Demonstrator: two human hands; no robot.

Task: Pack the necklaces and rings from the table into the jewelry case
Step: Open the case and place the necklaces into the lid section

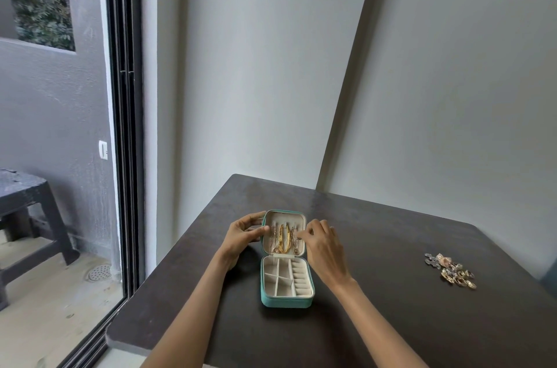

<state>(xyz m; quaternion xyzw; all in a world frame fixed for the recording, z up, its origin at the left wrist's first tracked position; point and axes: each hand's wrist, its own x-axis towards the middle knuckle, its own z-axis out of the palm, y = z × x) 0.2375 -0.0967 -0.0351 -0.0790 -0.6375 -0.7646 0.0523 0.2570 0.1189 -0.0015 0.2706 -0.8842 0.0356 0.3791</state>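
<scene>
Roughly midway: we are hanging necklaces (pixel 283 238) in lid of teal jewelry case (pixel 286 303), frame centre. Left hand (pixel 244 233) gripping lid edge; right hand (pixel 321 242) pinching chain. Ring slots looking unfilled; rings (pixel 452 271) waiting lower right on table (pixel 391 322).

My two arms come up from the bottom edge, bare from as far up as shows down to the wrists. No sleeve or cuff shows on either one. My left hand (pixel 244 233) is slim with long fingers, and I see no ring, watch or bracelet on it. My right hand (pixel 321 242) is bare too, wrist included. My nails are too small to make out.
</scene>
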